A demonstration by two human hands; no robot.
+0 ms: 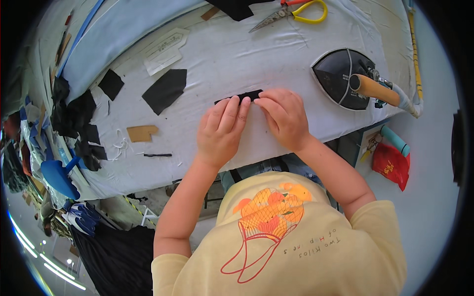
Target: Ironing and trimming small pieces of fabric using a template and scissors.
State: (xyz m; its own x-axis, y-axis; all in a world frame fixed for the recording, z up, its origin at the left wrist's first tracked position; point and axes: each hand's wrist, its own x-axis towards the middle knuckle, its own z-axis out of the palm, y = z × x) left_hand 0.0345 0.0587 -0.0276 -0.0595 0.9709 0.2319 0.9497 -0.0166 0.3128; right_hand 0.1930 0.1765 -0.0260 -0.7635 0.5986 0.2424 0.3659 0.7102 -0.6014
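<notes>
Head view: a white-clothed table [296,56] spreads beneath the fingers, with pale floor [429,197] past its edge, rightward of them. The right hand [284,116] pinches one end of a black fabric strip [253,94] at both hands' fingertips; the left hand [221,128] lays bent fingers over it, whether gripping cannot be told. Right of the fingers, an iron [332,74] blocks that side; scissors [271,19] lie farther ahead, a tan card [141,133] leftward.

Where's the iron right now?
In the head view, the iron rests on the white table cover at right, up and right of the right hand, scissors to its upper left.
</notes>
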